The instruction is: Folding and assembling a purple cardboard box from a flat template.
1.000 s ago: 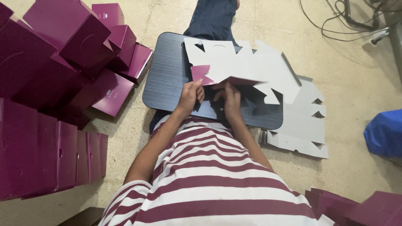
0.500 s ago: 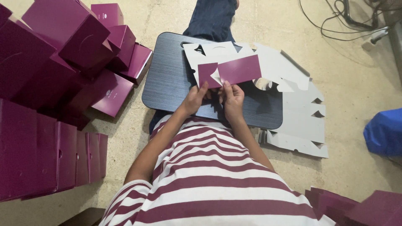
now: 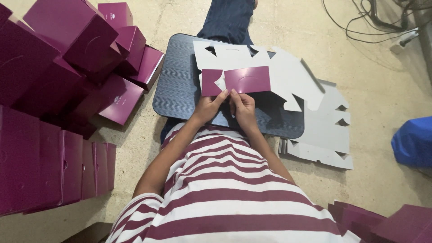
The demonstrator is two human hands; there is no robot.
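Folding a purple flap (image 3: 246, 79) over the grey box blank (image 3: 279, 72) on my lap board (image 3: 177, 85); left hand (image 3: 208, 107) and right hand (image 3: 243, 107) pinch its near edge, keeping the crease flat.

Maroon-and-white striped shirt (image 3: 225, 202), dark blue trousers (image 3: 229, 18).

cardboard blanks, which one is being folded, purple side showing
The cardboard blank on the dark lap board, pinched by the left hand and right hand. The flat blanks on the floor show only grey.
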